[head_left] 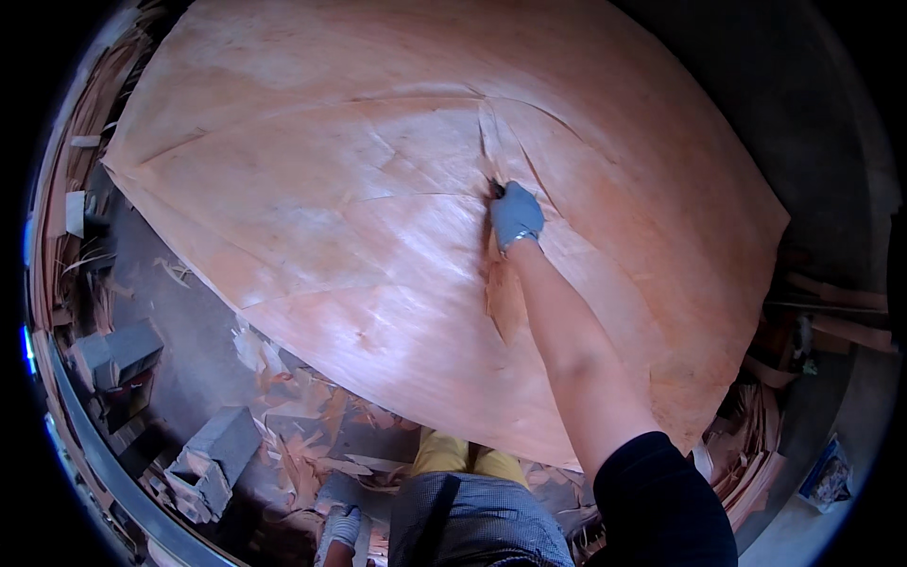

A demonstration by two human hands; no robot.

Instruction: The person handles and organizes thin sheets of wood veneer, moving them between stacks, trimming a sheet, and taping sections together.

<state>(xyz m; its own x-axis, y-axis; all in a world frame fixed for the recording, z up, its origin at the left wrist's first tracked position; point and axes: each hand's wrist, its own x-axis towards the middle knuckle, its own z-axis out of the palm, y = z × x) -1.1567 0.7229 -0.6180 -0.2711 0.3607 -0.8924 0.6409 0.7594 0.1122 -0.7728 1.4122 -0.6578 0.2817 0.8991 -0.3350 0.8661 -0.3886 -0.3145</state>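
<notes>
A large sheet of reddish-tan wood veneer (378, 246) spreads in front of me, with creases, splits and a curled flap near its middle. My right hand (517, 215), in a blue-grey glove, is closed around a small dark tool (496, 189), whose tip meets the veneer beside a long split; its blade or end is too small to make out. A torn strip of veneer (505, 307) lies loose below that wrist. Low at my side, my left hand (342, 527) wears a pale glove, fingers curled in; anything inside them is hidden. It is apart from the sheet.
Grey hollow blocks (222, 449) stand on the floor at left, beside a long metal rail (109, 472). Veneer scraps (302, 439) litter the floor near my feet. Stacked veneer strips (746, 444) lie at right, with a small plastic packet (828, 475) beyond them.
</notes>
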